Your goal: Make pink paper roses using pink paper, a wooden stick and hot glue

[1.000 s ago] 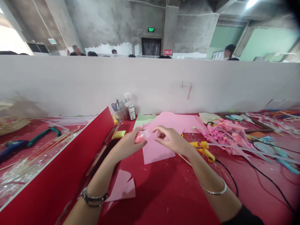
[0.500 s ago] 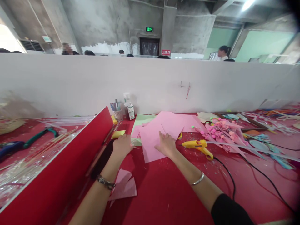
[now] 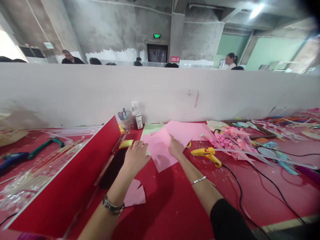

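A pink sheet (image 3: pixel 160 150), thin like paper or felt, lies on the red table with its upper part raised or bent. My right hand (image 3: pixel 175 149) is at its right side, fingers drawn together on the sheet; the thumb is partly hidden. Just left of the sheet, my left hand (image 3: pixel 137 155) hovers with its fingers loosely apart and nothing visible in them. More pink material (image 3: pixel 196 130) and a light green sheet (image 3: pixel 150 128) lie behind. Cut pink pieces (image 3: pixel 135 194) rest beside my left forearm.
A yellow glue gun (image 3: pixel 206 154) with a black cord lies to the right, near pink pompom flowers (image 3: pixel 232 141). At left stand a red divider board (image 3: pixel 75 180), a pen cup (image 3: pixel 125 123) and a bottle (image 3: pixel 138 119). A dark flat object (image 3: pixel 112 171) lies along the board.
My left hand has shifted right, toward the sheet. My right hand's spread fingers have drawn together, and the sheet's upper part now looks raised. The camera view has shifted slightly.
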Demonstrator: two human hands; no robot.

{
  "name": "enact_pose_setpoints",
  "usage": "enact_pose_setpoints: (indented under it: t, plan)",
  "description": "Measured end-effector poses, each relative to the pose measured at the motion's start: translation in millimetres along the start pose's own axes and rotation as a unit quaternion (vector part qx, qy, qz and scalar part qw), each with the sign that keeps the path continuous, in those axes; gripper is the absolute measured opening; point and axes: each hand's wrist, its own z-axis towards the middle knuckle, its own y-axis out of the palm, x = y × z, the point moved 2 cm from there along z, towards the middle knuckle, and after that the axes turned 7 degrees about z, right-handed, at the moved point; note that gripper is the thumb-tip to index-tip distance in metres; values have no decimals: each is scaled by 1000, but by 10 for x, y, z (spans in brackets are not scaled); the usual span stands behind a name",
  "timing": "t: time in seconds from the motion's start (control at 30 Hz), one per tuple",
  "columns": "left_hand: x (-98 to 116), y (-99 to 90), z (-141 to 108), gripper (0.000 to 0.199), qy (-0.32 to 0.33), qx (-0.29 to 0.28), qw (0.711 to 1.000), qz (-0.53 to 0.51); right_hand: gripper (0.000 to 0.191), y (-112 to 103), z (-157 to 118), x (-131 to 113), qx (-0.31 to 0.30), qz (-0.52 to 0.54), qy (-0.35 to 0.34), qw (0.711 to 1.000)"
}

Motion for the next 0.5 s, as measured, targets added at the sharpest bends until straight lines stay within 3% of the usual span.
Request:
enact_pose_setpoints:
  t: [0.13,0.3,0.4,0.5]
  plan:
    - [19,-150,-151,40,23,5,998,-62,31,-71,124,-9,26,89,-3,996]
    - [-25,-91,-294,47,46,-1,991,-129,29,-301,186,-139,25,191,-49,980]
    - [-44,-75,-340,56,33,32,986,-163,30,-568,47,-228,49,229,-81,969]
    - [-43,-151,-365,66,-4,105,974,-199,32,-845,-252,-271,57,257,-140,955]
